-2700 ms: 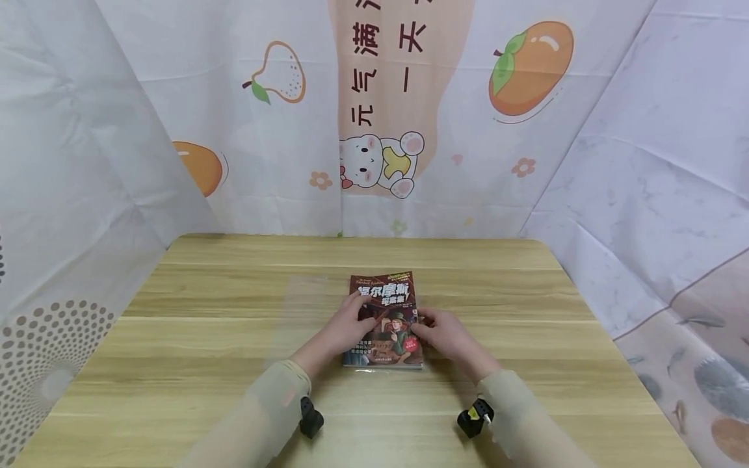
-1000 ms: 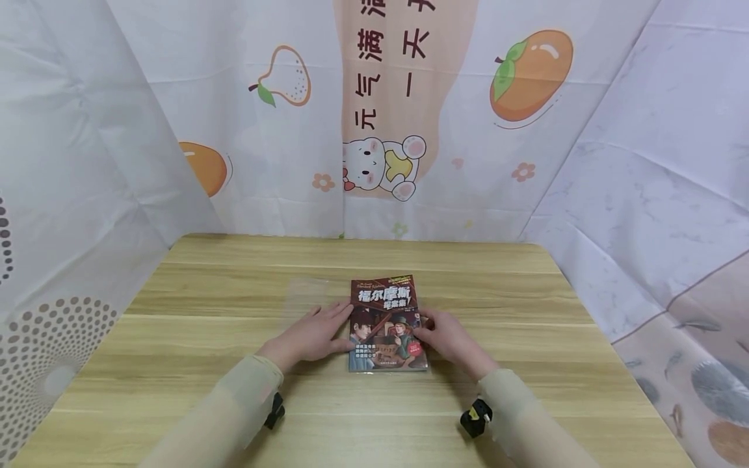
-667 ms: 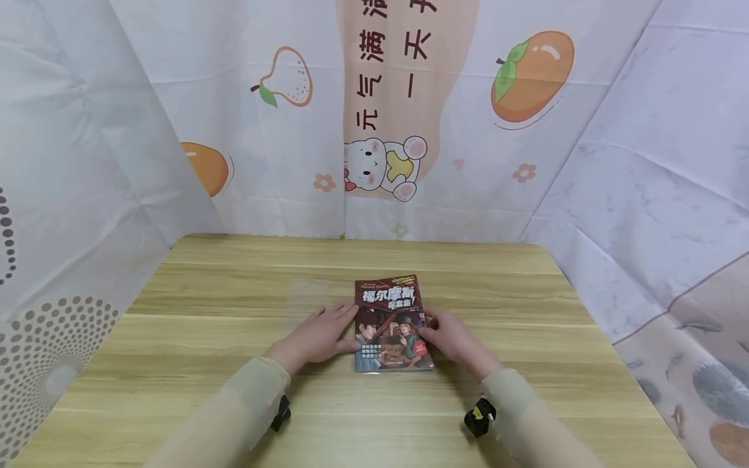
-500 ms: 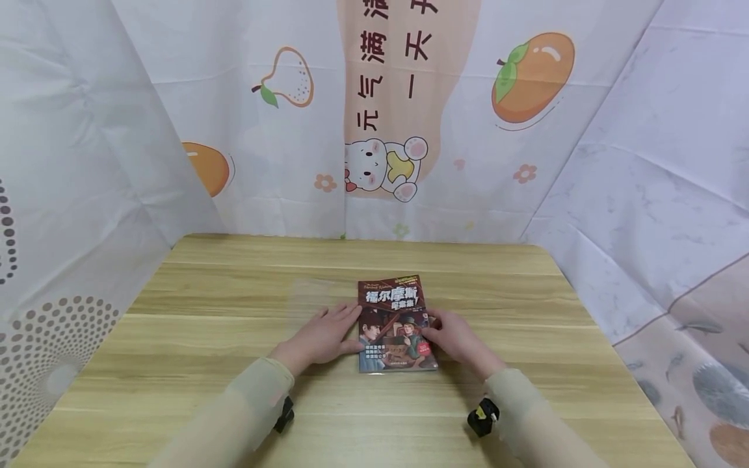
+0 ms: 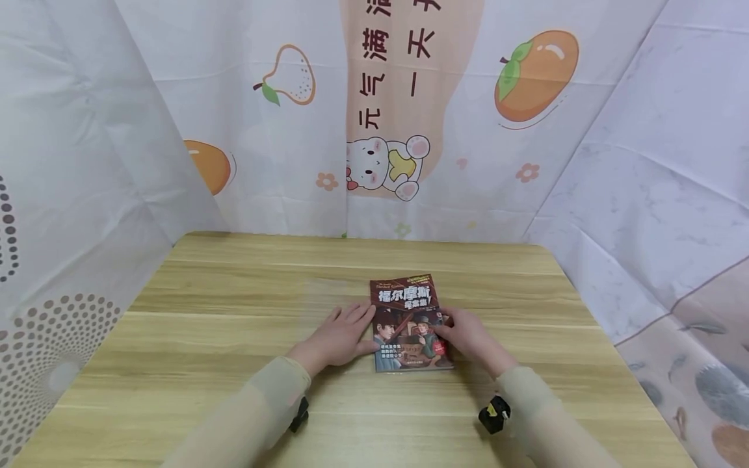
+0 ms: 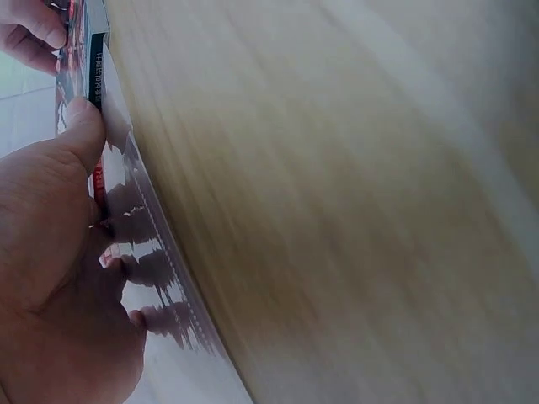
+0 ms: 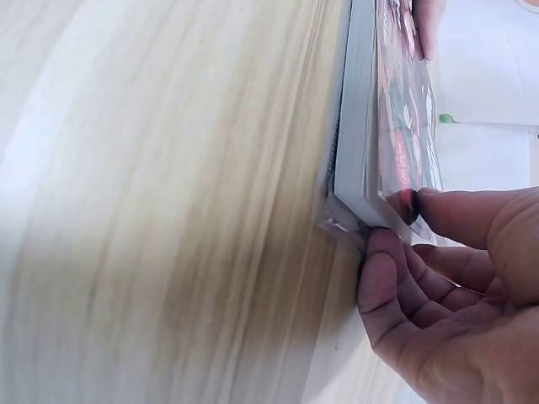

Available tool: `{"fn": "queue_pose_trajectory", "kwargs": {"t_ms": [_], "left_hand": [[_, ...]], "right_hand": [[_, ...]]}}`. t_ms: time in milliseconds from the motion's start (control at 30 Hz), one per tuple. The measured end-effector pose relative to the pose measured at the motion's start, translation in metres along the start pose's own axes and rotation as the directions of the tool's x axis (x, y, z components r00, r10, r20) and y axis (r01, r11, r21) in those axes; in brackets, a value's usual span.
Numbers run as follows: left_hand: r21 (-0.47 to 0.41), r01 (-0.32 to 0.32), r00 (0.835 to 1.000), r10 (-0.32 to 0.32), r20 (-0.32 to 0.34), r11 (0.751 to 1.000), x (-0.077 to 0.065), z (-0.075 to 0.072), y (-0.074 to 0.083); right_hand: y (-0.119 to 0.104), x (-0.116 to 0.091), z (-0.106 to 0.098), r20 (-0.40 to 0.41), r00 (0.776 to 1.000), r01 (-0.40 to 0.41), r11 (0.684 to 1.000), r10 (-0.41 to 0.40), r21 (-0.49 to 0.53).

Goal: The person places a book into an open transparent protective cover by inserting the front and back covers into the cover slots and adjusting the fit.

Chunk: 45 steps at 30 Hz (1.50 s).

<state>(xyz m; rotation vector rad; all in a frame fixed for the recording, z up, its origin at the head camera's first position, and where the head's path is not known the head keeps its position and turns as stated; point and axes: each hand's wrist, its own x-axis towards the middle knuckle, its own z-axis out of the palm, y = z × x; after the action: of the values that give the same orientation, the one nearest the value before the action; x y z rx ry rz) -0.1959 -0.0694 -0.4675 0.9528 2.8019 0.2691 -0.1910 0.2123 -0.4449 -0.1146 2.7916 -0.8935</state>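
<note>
A book [image 5: 409, 325] lay cover up on the wooden table [image 5: 193, 370], just right of centre in the lower half of the head view. Its cover showed 2 drawn figures under large white characters, and its top edge faced the top of the frame.

The left hand [image 5: 339, 338] lay at the book's left edge, its fingers extended rather than gripping. In the left wrist view its thumb touched the book beside the dark spine [image 6: 98, 71], at the upper left of the frame. A clear plastic flap [image 6: 160, 252] ran along that side, mirroring the fingers.

The right hand [image 5: 468, 335] pinched the book's opposite edge. At the lower right of the right wrist view, its thumb pressed on the film-covered front, and its index finger was bent against the corner below the pale page block [image 7: 354, 151].

Both arms came in from the bottom of the head view in pale sleeves, with 1 black device [image 5: 495, 415] beside the right wrist. Across the top hung a white curtain [image 5: 468, 218] printed with fruit, flowers and a cartoon animal [image 5: 383, 168].
</note>
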Motion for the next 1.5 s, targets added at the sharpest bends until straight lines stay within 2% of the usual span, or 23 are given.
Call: {"fn": "queue_pose_trajectory", "kwargs": {"t_ms": [333, 600, 867, 1167, 1500], "left_hand": [[0.018, -0.002, 1.000, 0.002, 0.013, 1.000, 0.004, -0.001, 0.006], [0.021, -0.007, 1.000, 0.006, 0.012, 1.000, 0.005, -0.004, 0.013], [0.023, -0.001, 1.000, 0.000, 0.029, 1.000, 0.011, -0.001, 0.019], [0.031, 0.002, 1.000, -0.002, 0.030, 1.000, 0.014, -0.001, 0.021], [0.030, -0.013, 1.000, 0.012, 0.021, 0.999, 0.013, -0.004, 0.022]], "right_hand": [[0.002, -0.003, -0.005, -0.052, 0.998, 0.039, 0.995, -0.044, -0.089], [0.005, -0.002, -0.010, -0.083, 0.995, 0.039, 0.995, -0.047, -0.090], [0.009, -0.003, -0.013, -0.118, 0.992, 0.043, 0.996, -0.052, -0.075], [0.001, -0.006, -0.020, -0.169, 0.980, 0.075, 0.978, -0.109, -0.192], [-0.010, -0.009, -0.027, -0.138, 0.983, 0.094, 0.980, -0.119, -0.175]]}}
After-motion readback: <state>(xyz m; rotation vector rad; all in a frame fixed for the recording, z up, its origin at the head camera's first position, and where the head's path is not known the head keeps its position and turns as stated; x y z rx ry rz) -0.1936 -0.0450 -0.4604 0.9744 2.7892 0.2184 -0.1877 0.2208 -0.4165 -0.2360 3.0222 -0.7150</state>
